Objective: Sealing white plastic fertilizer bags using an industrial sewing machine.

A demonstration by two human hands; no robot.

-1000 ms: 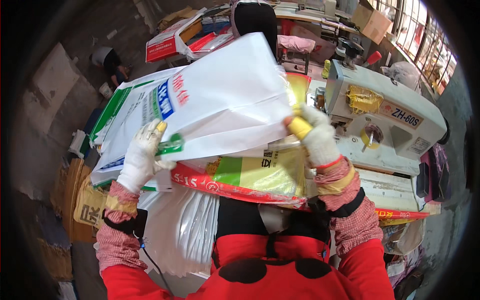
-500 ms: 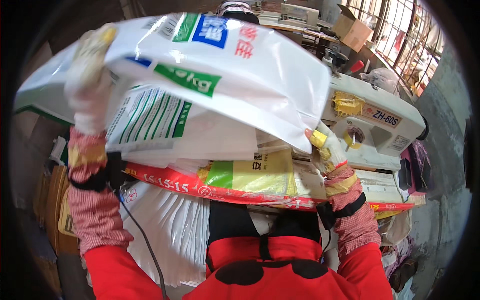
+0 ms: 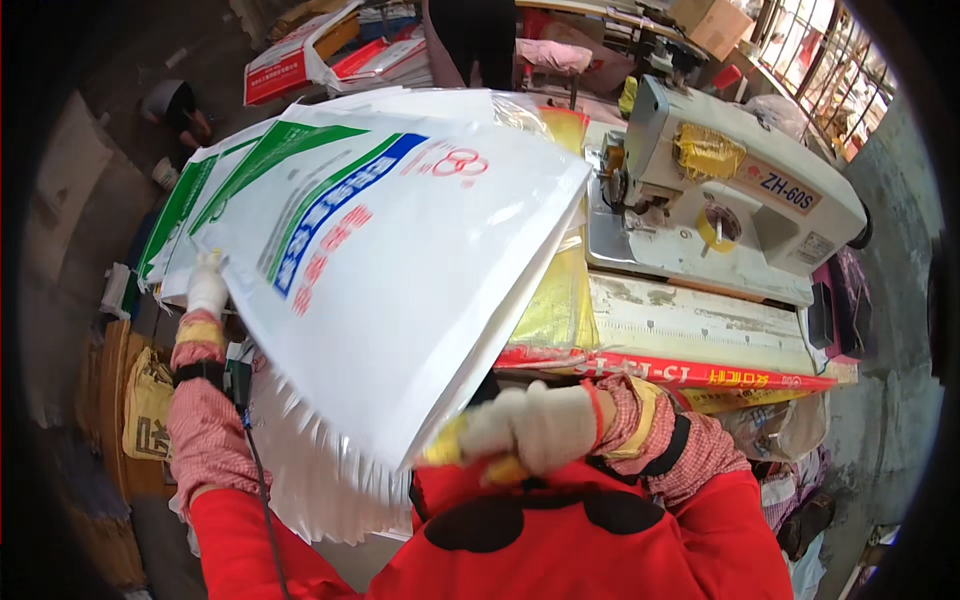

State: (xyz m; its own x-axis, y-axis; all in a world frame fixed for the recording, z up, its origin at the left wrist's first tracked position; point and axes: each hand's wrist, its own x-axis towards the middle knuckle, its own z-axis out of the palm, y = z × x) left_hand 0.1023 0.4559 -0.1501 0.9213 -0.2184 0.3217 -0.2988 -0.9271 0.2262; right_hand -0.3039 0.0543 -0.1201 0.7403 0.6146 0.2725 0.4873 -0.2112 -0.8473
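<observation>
A large white woven-plastic bag (image 3: 400,300) with green, blue and red print lies slanted in front of me, over other bags of the same kind. My left hand (image 3: 207,285), in a pale work glove with yellow on the fingertips, grips its left edge. My right hand (image 3: 525,428), gloved the same way and blurred, is closed at the bag's near corner, close to my lap; the bag's edge meets its yellow fingertips. Beneath, a bunch of pleated white bags (image 3: 310,465) hangs at my left knee.
A pale industrial sewing machine (image 3: 740,190) stands at the right on a worn table (image 3: 690,320) with red printed sheeting along its front edge. A yellow sack (image 3: 560,300) lies beside it. One person (image 3: 470,40) is at the far side, another (image 3: 175,108) far left. Red-and-white bags (image 3: 290,65) lie behind.
The bag has come down from its raised, folded position and turned flat. My right hand has drawn its corner toward my lap; my left hand has lowered.
</observation>
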